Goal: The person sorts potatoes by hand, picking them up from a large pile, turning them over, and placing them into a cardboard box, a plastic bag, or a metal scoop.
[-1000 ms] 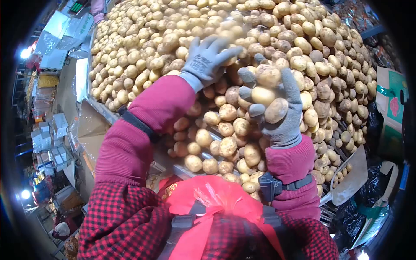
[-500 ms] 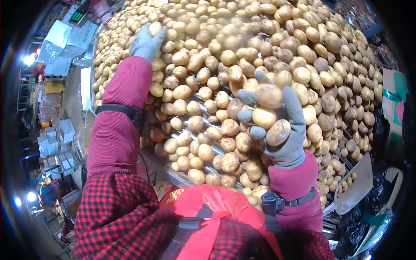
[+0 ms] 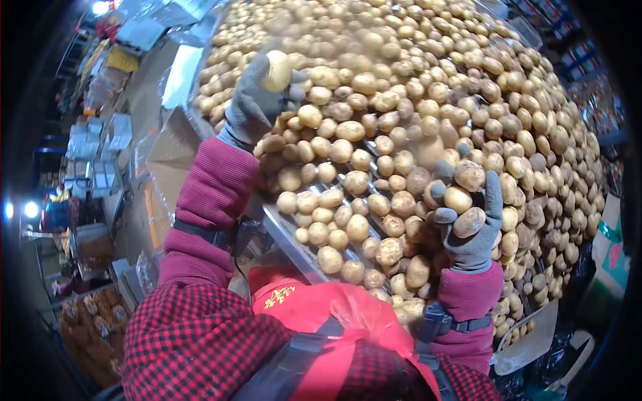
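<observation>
I see the left hand [image 3: 252, 100] gripping one potato [image 3: 276, 72] over the heap [image 3: 430, 125], while the right hand [image 3: 473, 248] cups three potatoes [image 3: 457, 199] palm up, fingers curled round them, probably so none rolls onto the surface [image 3: 292, 244].

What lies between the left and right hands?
In the head view, many loose potatoes lie between the left hand and the right hand.

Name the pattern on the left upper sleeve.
Left upper sleeve: red and black checks, best seen in the head view.
</observation>
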